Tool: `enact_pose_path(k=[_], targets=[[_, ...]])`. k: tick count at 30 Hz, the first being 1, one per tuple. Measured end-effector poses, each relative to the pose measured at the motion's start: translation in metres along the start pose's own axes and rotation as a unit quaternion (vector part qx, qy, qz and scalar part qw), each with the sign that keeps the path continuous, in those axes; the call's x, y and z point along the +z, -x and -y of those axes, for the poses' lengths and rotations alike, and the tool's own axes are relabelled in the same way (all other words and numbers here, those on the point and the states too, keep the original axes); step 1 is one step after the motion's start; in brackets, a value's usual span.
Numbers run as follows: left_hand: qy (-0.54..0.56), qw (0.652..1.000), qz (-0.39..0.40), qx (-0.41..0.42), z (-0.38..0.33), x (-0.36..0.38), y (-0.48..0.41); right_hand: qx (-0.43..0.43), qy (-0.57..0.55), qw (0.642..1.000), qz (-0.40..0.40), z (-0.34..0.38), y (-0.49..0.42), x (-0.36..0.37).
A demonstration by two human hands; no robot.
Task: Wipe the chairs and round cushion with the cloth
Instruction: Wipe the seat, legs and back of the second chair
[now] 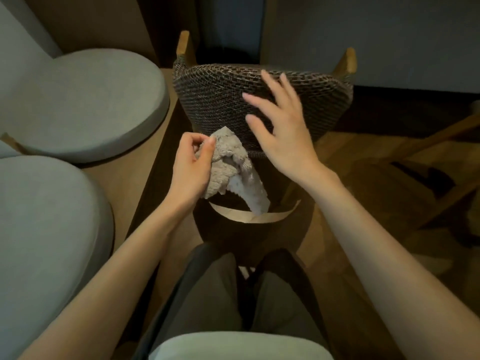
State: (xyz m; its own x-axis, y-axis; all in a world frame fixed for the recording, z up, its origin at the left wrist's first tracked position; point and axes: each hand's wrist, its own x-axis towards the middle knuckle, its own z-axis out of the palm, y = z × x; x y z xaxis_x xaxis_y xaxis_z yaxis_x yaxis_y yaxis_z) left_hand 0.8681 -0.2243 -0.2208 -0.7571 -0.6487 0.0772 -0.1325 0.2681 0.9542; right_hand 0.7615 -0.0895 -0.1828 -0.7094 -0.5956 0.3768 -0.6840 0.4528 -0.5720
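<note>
At frame centre, the left hand (191, 166) pinches the cloth (235, 168) just below the woven chair (218, 97). The right hand (281, 128), fingers spread and relaxed, lies over the weave. Round cushion (85, 105) at upper left.

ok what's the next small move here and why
Probably lift the cloth, pinched in the left hand, onto the woven chair back and start wiping. It hangs bunched at the weave's lower edge, and the open right hand spreads over the back, likely to steady it.
</note>
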Motion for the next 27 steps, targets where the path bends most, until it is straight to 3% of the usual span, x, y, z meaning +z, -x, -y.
enact_pose_path(k=[2,6,10,16,19,21,23,27], targets=[[0.017,1.000,0.001,-0.008,-0.012,-0.004,0.014,0.030,-0.078,0.995,0.048,0.005,0.029,-0.009],[0.021,0.999,0.026,0.004,-0.035,-0.013,0.038,0.048,-0.092,0.989,0.107,0.015,0.077,-0.021],[0.049,0.997,0.047,0.023,-0.051,-0.024,0.064,0.083,-0.141,0.981,0.100,0.031,0.112,-0.028],[0.089,0.992,0.088,-0.003,-0.057,-0.043,0.095,0.081,-0.040,0.996,0.023,0.044,0.144,-0.041],[-0.007,0.989,0.124,0.083,-0.050,-0.054,0.097,0.101,0.024,0.994,-0.022,0.044,0.148,-0.053],[-0.140,0.955,0.188,0.184,-0.041,-0.062,0.092,0.110,0.078,0.991,-0.022,0.043,0.149,-0.060],[-0.235,0.915,0.232,0.233,-0.034,-0.067,0.083,0.102,0.123,0.987,-0.013,0.041,0.148,-0.064],[-0.210,0.927,0.195,0.242,-0.030,-0.067,0.062,0.128,0.112,0.985,-0.027,0.035,0.137,-0.067]])
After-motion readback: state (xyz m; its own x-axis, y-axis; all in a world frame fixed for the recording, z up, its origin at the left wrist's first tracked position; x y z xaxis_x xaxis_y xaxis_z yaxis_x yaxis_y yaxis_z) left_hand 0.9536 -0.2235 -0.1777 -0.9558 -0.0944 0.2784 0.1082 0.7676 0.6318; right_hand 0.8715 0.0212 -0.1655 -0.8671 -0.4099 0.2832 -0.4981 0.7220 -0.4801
